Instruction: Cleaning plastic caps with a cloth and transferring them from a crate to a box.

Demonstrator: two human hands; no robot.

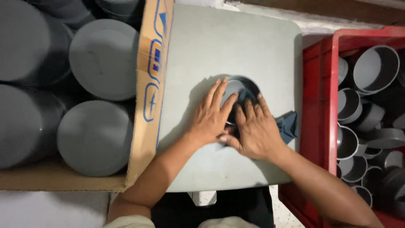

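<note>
Both forearms enter from 6 o'clock and converge toward the centre of the view. Left hand (209, 116): palm down, fingers extended and slightly spread, pointing toward 1 o'clock. Right hand (253, 131): palm down, fingers extended toward 11 o'clock, thumb lying toward 9 o'clock, apparently touching the left hand's edge. Both wrists are nearly straight; sleeves are visible at the upper arms.

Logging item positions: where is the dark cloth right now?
In the head view, the dark cloth lies mid-table, under the right hand, pressed into the grey cap.
</note>
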